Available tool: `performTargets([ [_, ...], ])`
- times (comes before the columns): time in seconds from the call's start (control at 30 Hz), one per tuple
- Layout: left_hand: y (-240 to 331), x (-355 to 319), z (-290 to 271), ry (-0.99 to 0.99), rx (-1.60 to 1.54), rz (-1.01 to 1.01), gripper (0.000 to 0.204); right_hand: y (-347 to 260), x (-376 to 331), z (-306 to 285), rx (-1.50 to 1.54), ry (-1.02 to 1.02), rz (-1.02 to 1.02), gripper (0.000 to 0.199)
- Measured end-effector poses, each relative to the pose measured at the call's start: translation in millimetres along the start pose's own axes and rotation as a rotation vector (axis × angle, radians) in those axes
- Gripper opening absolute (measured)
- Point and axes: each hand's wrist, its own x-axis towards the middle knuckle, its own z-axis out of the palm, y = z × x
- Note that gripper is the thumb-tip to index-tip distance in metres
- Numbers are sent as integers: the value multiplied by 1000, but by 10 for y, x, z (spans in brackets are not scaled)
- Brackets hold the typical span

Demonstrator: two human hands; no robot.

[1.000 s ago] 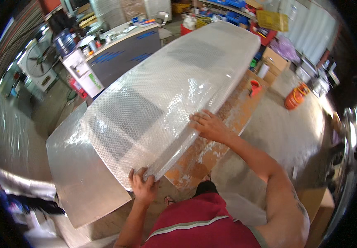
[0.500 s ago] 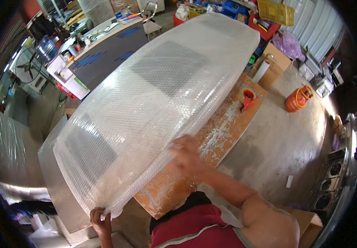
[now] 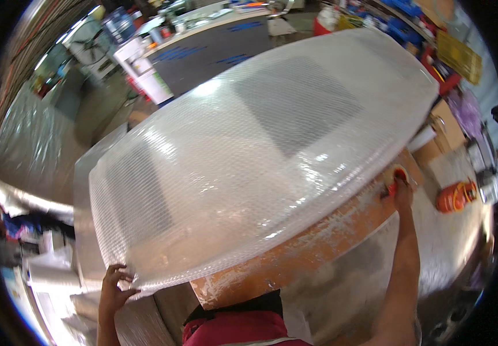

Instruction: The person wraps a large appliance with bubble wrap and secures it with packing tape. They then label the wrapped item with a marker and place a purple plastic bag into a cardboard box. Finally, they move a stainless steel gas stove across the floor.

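A large, long item wrapped in clear bubble wrap (image 3: pixel 214 173) lies across the table, with darker grey rectangles showing through the layers. At its near left corner, my left hand (image 3: pixel 113 288) holds the wrap's edge between curled fingers and thumb. My right arm reaches out to the right, where my right hand (image 3: pixel 402 196) is closed on a red tape dispenser (image 3: pixel 398 175) with a roll of tape in it. The dispenser rests near the right end of the orange-brown tabletop (image 3: pixel 231 288), beside the wrapped item. My fingers partly hide it.
Whitish scuffs mark the tabletop. An orange gas cylinder (image 3: pixel 455 197) stands on the floor at right, near a cardboard box (image 3: pixel 440 135) and purple plastic (image 3: pixel 465 112). Behind the wrapped item is a grey counter (image 3: pixel 208 57) with clutter. Plastic-covered sheets (image 3: pixel 35 144) stand at left.
My right hand has left the wrap's near edge, moved right and taken hold of the tape dispenser. My left hand stays at the corner, its fingers less tightly bunched. The view has shifted.
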Motion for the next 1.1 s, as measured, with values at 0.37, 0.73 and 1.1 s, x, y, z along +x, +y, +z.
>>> performTargets([
  [0.37,-201,30,-67,-108,-146,24,43,222,-447,108,450,151,-128,46],
  [0.73,-698,175,-63,74,100,567,39,-1976,-3664,-1047,1593,708,89,60],
  [1.1,-731,90,-43,32,-1,491,35,-7004,-5559,-491,1657,200,-669,94],
])
